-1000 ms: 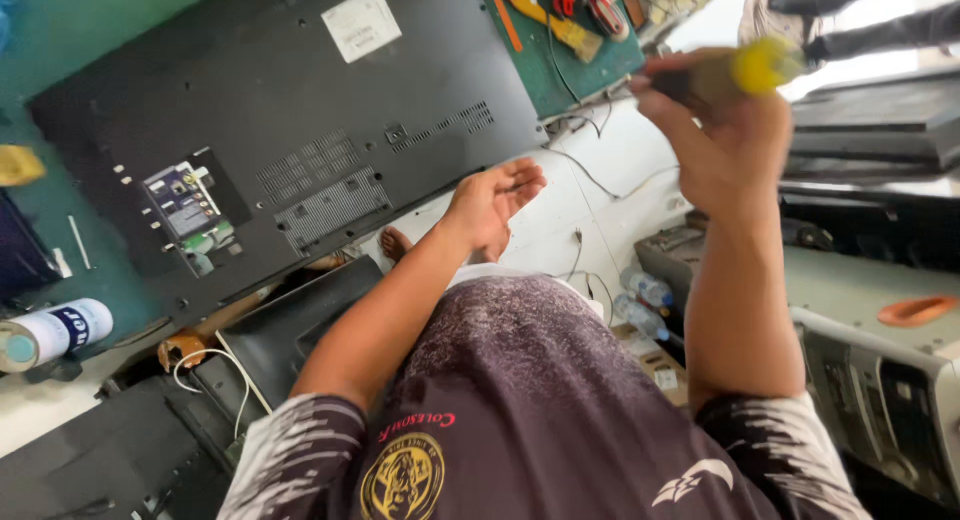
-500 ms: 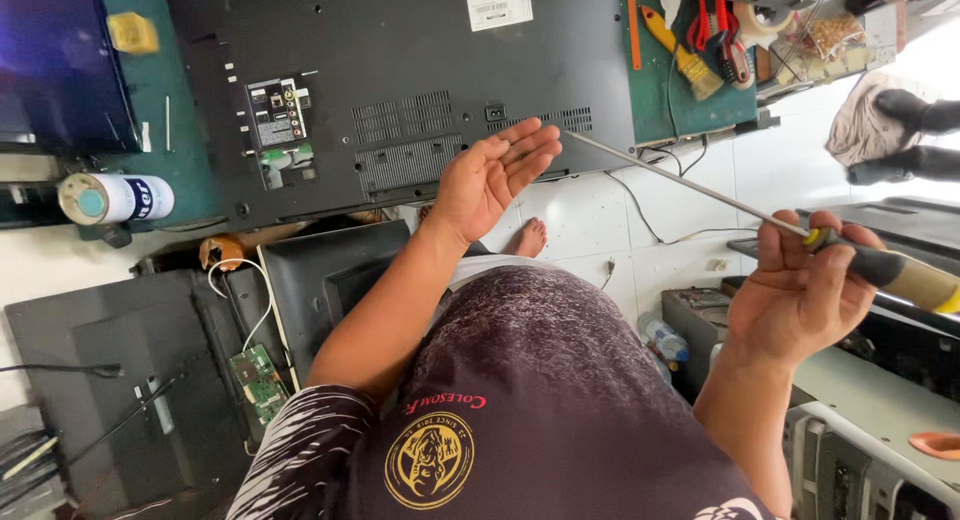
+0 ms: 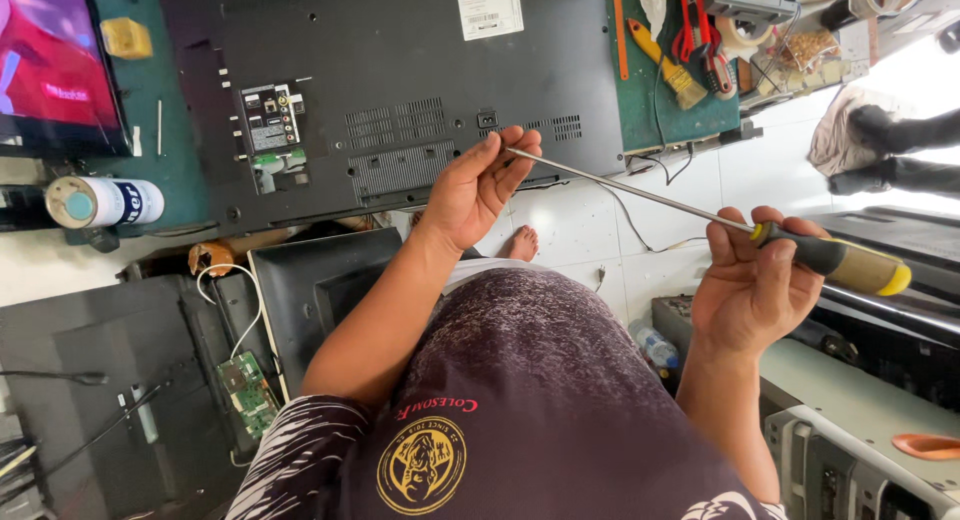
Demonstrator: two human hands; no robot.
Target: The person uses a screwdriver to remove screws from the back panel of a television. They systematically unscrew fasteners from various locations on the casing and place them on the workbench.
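My right hand [image 3: 755,290] grips the black and yellow handle of a long screwdriver [image 3: 850,265]. Its thin metal shaft [image 3: 630,190] slants up to the left. My left hand [image 3: 480,190] has its fingertips closed around the shaft's tip. Both hands are held above my lap, just in front of a black television back panel [image 3: 400,80] that lies face down on a green workbench [image 3: 160,100]. The panel has a white label, vent slots and a connector block at its left.
A white spray can [image 3: 100,202] lies at the bench's left edge. A brush [image 3: 670,65], red pliers [image 3: 700,30] and tape rolls sit at the top right. Another black panel [image 3: 320,290] and a green circuit board [image 3: 245,390] lie below. My bare foot [image 3: 520,245] rests on white tiles.
The view swung down and left across the bench. My right hand came down with the screwdriver, and my left hand's open fingers closed on the shaft's tip.
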